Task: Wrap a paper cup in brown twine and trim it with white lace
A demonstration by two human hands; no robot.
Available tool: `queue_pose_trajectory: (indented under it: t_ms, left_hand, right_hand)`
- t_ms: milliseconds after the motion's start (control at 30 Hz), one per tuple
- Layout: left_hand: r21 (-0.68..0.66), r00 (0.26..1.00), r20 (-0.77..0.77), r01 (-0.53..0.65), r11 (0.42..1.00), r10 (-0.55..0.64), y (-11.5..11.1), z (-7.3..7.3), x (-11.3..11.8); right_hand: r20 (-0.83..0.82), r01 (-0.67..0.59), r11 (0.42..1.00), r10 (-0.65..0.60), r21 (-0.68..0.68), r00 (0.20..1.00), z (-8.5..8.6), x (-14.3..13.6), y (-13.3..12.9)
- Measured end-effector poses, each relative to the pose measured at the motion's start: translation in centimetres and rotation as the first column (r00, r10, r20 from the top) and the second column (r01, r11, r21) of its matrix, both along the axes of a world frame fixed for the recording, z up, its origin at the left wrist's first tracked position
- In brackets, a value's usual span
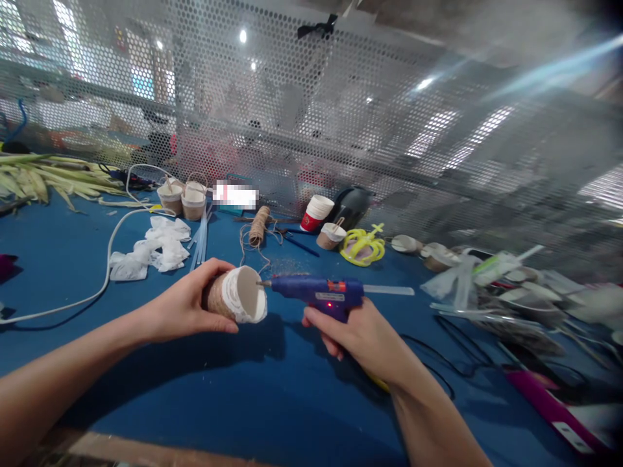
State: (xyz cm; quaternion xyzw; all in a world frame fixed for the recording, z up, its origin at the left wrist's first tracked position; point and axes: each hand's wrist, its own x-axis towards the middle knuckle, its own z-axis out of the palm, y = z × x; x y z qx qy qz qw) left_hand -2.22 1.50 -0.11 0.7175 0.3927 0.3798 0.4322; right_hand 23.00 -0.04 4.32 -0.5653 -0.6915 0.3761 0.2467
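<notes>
Lace-trimmed paper cup (233, 295) tilts in left hand (187, 305), fingers clasping its twine-wrapped body, mouth facing right. Right of cup, right hand's (363, 332) fingers grip hot-glue gun (311, 288), nozzle (263, 283) pointing left at cup's mouth (contact unclear).

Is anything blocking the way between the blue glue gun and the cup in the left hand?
Nothing visible does. The right hand holds the glue gun with its nozzle at the mouth of the cup, which the left hand grips; whether nozzle and cup touch is unclear. The twine spool lies farther back.
</notes>
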Motion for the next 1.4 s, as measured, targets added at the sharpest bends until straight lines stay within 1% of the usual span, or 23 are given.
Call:
queue_pose_trajectory:
  t_ms: [67, 133, 233, 267, 333, 433, 500, 600, 700, 800, 900, 933, 1000, 1067, 1100, 1167, 1233, 1300, 1400]
  left_hand:
    - [0.007, 1.000, -0.016, -0.005, 1.000, 0.005, 0.0, 0.1, 0.0]
    - [0.001, 0.999, -0.024, -0.028, 1.000, 0.028, 0.1, 0.1, -0.1]
    - [-0.047, 0.997, 0.008, -0.082, 0.996, 0.083, 0.1, 0.1, 0.0]
    - [-0.074, 0.995, 0.037, -0.091, 0.993, 0.094, 0.1, 0.1, 0.1]
    - [-0.127, 0.989, 0.112, -0.086, 0.988, 0.101, 0.0, 0.0, 0.3]
    - [-0.160, 0.972, 0.214, -0.065, 0.985, 0.099, -0.4, -0.3, 0.6]
    - [-0.171, 0.956, 0.273, -0.063, 0.983, 0.109, -0.6, -0.3, 0.8]
    - [-0.198, 0.933, 0.333, -0.072, 0.978, 0.136, -0.7, -0.3, 1.0]
    - [-0.208, 0.921, 0.356, -0.089, 0.974, 0.160, -0.6, -0.2, 1.1]
    - [-0.198, 0.922, 0.347, -0.106, 0.974, 0.171, -0.6, -0.1, 1.1]
    - [-0.180, 0.926, 0.331, -0.126, 0.976, 0.181, -0.6, 0.0, 1.1]
    - [-0.174, 0.928, 0.325, -0.134, 0.976, 0.185, -0.6, 0.0, 1.1]
    - [-0.156, 0.932, 0.308, -0.149, 0.976, 0.192, -0.5, -0.1, 1.1]
    - [-0.136, 0.939, 0.281, -0.165, 0.977, 0.198, -0.3, -0.3, 1.0]
    - [-0.123, 0.944, 0.262, -0.173, 0.977, 0.200, -0.2, -0.4, 0.9]
    - [-0.091, 0.953, 0.217, -0.195, 0.977, 0.211, 0.0, -0.6, 0.9]
    - [-0.067, 0.960, 0.171, -0.213, 0.975, 0.222, 0.1, -0.8, 0.9]
    - [-0.062, 0.965, 0.135, -0.220, 0.974, 0.226, 0.1, -0.8, 0.9]
    - [-0.085, 0.975, 0.110, -0.185, 0.979, 0.194, 0.1, -0.6, 0.9]
  right_hand:
    - [-0.012, -0.014, 1.000, 0.014, -0.022, 1.000, 0.0, 0.1, 0.0]
    - [-0.061, -0.043, 0.998, 0.040, -0.042, 0.997, 0.0, 0.3, 0.0]
    - [-0.257, -0.047, 0.998, 0.037, -0.033, 0.966, -0.1, 0.3, 0.1]
    - [-0.333, -0.038, 0.998, 0.019, -0.052, 0.943, -0.3, 0.2, 0.1]
    - [-0.479, -0.034, 0.989, -0.038, -0.141, 0.877, -0.8, -0.3, 0.3]
    - [-0.622, -0.080, 0.952, -0.129, -0.297, 0.772, -1.6, -1.4, 0.4]
    - [-0.678, -0.120, 0.927, -0.168, -0.356, 0.716, -2.1, -1.9, 0.5]
    - [-0.728, -0.171, 0.901, -0.197, -0.398, 0.657, -2.4, -2.3, 0.6]
    - [-0.742, -0.198, 0.886, -0.209, -0.419, 0.637, -2.5, -2.5, 0.5]
    - [-0.716, -0.179, 0.891, -0.200, -0.417, 0.669, -2.7, -2.7, 0.3]
    - [-0.636, -0.083, 0.941, -0.154, -0.327, 0.756, -2.8, -2.7, 0.1]
    - [-0.588, -0.039, 0.962, -0.131, -0.269, 0.798, -2.7, -2.7, 0.0]
    - [-0.443, 0.036, 0.992, -0.087, -0.122, 0.892, -2.5, -2.5, -0.2]
    - [-0.253, 0.080, 0.996, -0.069, 0.033, 0.965, -2.1, -2.4, -0.4]
    - [-0.162, 0.092, 0.991, -0.075, 0.096, 0.984, -2.0, -2.3, -0.4]
    - [-0.026, 0.105, 0.980, -0.102, 0.169, 0.994, -1.8, -2.3, -0.4]
    - [0.051, 0.113, 0.974, -0.125, 0.196, 0.991, -1.7, -2.4, -0.4]
    - [0.089, 0.102, 0.978, -0.120, 0.184, 0.989, -1.6, -2.3, -0.4]
    - [0.075, 0.046, 0.993, -0.054, 0.106, 0.996, -1.1, -1.7, -0.3]
